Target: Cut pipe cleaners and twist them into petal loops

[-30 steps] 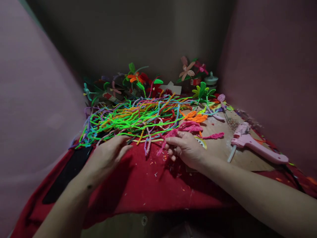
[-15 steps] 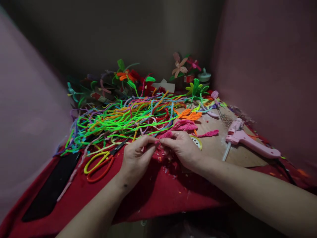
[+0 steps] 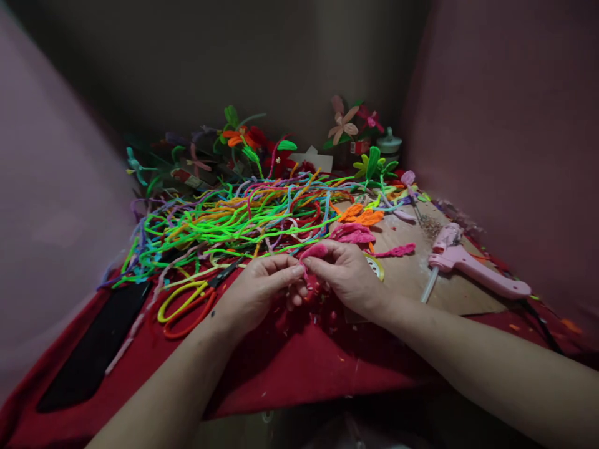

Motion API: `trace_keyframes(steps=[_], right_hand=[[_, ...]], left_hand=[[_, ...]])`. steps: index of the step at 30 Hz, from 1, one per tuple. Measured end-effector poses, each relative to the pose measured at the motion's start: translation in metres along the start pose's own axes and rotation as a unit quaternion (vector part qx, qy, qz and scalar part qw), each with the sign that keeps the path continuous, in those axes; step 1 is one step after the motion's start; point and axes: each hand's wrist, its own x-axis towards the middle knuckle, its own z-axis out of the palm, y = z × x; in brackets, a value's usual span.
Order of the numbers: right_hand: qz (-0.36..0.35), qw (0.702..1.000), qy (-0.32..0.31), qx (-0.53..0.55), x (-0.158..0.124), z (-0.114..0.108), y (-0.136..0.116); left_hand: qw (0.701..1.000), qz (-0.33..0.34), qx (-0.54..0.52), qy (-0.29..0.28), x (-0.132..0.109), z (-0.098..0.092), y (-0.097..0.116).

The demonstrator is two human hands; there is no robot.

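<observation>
Between my two hands is a pink pipe cleaner [image 3: 314, 251], bent into a petal-like loop. My right hand [image 3: 344, 274] pinches it close to its lower end. The thumb and finger of my left hand [image 3: 266, 287] close on the thin tail of the same piece, fingertips almost touching those of the right. Just beyond my right hand lie pink pipe-cleaner petals [image 3: 353, 234] and orange ones [image 3: 360, 215]. Left of my left hand rest scissors [image 3: 187, 305] with yellow and orange handles, their blades partly under the pile.
A heap of colourful pipe cleaners [image 3: 234, 218] spreads behind my hands. On the right, a pink glue gun [image 3: 472, 265] lies on a cardboard sheet [image 3: 407, 274]. A black flat object [image 3: 96, 349] lies on the red cloth [image 3: 299, 380]. Finished flowers [image 3: 344, 125] stand at the back.
My left hand has turned, its fingers now curling lower under the pink piece. The pink loop stands up more plainly above my right fingertips. The view has shifted slightly.
</observation>
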Motion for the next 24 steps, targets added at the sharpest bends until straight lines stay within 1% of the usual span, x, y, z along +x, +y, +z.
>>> trace_keyframes(steps=[1, 2, 3, 4, 5, 6, 7, 8, 9, 10, 11, 12, 13, 14, 15, 16, 17, 18, 19, 20, 21, 22, 24], right_hand=[[-0.032, 0.999, 0.001, -0.042, -0.001, 0.0, 0.0], [-0.065, 0.994, 0.004, -0.086, -0.002, 0.0, 0.0], [-0.094, 0.987, 0.009, -0.128, -0.004, 0.0, 0.0], [-0.116, 0.979, 0.018, -0.165, -0.005, 0.001, 0.0], [-0.131, 0.972, 0.027, -0.193, -0.006, 0.002, 0.0], [-0.137, 0.967, 0.037, -0.211, -0.007, 0.003, 0.0], [-0.133, 0.965, 0.047, -0.219, -0.007, 0.004, 0.0], [-0.113, 0.97, 0.055, -0.209, -0.007, 0.005, 0.001], [-0.078, 0.978, 0.06, -0.182, -0.007, 0.006, 0.002], [-0.025, 0.988, 0.061, -0.136, -0.006, 0.007, 0.003], [0.037, 0.995, 0.058, -0.075, -0.004, 0.007, 0.005], [0.093, 0.994, 0.051, -0.019, -0.003, 0.007, 0.007], [0.134, 0.989, 0.046, 0.029, -0.001, 0.006, 0.008], [0.143, 0.987, 0.039, 0.06, 0.0, 0.005, 0.008], [0.14, 0.986, 0.033, 0.084, 0.002, 0.004, 0.008], [0.129, 0.986, 0.029, 0.102, 0.002, 0.003, 0.007], [0.122, 0.985, 0.022, 0.121, 0.003, 0.003, 0.005], [0.121, 0.983, 0.009, 0.136, 0.003, 0.002, 0.003], [0.121, 0.982, -0.003, 0.147, 0.003, 0.002, 0.001], [0.122, 0.981, -0.015, 0.151, 0.002, 0.002, -0.001], [0.119, 0.981, -0.027, 0.148, 0.001, 0.002, -0.003], [0.112, 0.983, -0.036, 0.139, 0.0, 0.001, -0.004], [0.085, 0.99, -0.048, 0.105, -0.001, 0.001, -0.005]], left_hand=[[1.0, 0.0, 0.005, -0.001, 0.0, 0.001, 0.001], [1.0, 0.011, 0.025, 0.012, 0.0, 0.002, 0.001], [0.997, 0.03, 0.064, 0.035, -0.001, 0.004, 0.001], [0.989, 0.059, 0.123, 0.062, -0.002, 0.005, 0.0], [0.969, 0.104, 0.203, 0.092, -0.003, 0.007, -0.001], [0.932, 0.161, 0.3, 0.124, -0.003, 0.008, -0.003], [0.873, 0.225, 0.406, 0.152, -0.004, 0.009, -0.005], [0.793, 0.287, 0.509, 0.172, -0.005, 0.01, -0.007], [0.704, 0.34, 0.596, 0.181, -0.005, 0.01, -0.01], [0.623, 0.375, 0.662, 0.181, -0.005, 0.01, -0.011], [0.564, 0.394, 0.703, 0.177, -0.005, 0.009, -0.013], [0.538, 0.399, 0.722, 0.172, -0.004, 0.008, -0.013], [0.548, 0.395, 0.717, 0.173, -0.004, 0.006, -0.013], [0.594, 0.381, 0.686, 0.177, -0.003, 0.003, -0.012], [0.669, 0.355, 0.628, 0.181, -0.002, 0.0, -0.011], [0.759, 0.316, 0.54, 0.179, -0.002, -0.004, -0.009], [0.847, 0.264, 0.429, 0.168, -0.001, -0.008, -0.007], [0.918, 0.207, 0.306, 0.147, -0.001, -0.012, -0.004], [0.963, 0.149, 0.189, 0.119, 0.0, -0.016, -0.002], [0.987, 0.096, 0.095, 0.086, 0.0, -0.019, 0.0], [0.997, 0.052, 0.029, 0.051, 0.0, -0.021, 0.001], [1.0, 0.019, -0.005, 0.013, -0.001, -0.022, 0.002], [0.998, -0.029, 0.001, -0.059, -0.003, -0.019, 0.004]])
